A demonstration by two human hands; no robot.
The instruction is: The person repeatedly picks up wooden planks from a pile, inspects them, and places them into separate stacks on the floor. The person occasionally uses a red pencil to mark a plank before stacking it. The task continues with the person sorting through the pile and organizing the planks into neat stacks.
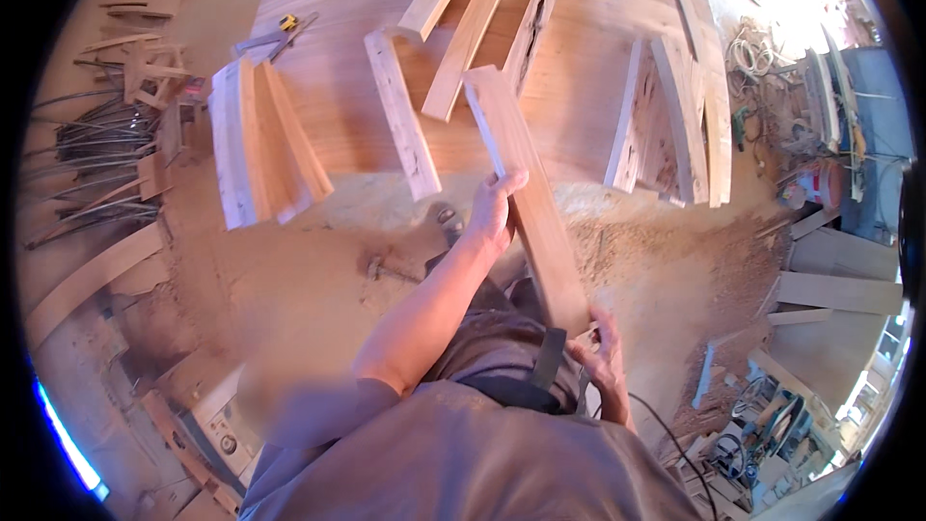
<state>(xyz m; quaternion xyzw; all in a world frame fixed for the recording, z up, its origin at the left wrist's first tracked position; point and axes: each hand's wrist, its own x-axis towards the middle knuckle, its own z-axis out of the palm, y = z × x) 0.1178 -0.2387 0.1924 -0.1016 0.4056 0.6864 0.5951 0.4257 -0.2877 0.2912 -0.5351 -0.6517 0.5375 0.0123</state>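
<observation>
A long wooden board (540,203) slants in front of my body, its far end over the table and its near end close to my waist. Wrapped round its left edge near the middle is my left hand (497,210), thumb on the upper face. My right hand (603,362) is at the near end, its fingers curled against the board's corner and partly hidden. Just beyond the held board, a short plank (467,48) and a dark-cracked plank (531,39) lie on the wooden table (323,29). Another plank (400,111) juts over the near edge.
Several boards (256,140) overhang the table's left side, others (680,121) its right. A yellow-marked tool (287,27) lies at the back left. A hammer-like tool (376,268) is on the dusty floor. Bent rods (96,140) lie left; scraps and tools (762,434) clutter the right. A cable (675,439) hangs beside me.
</observation>
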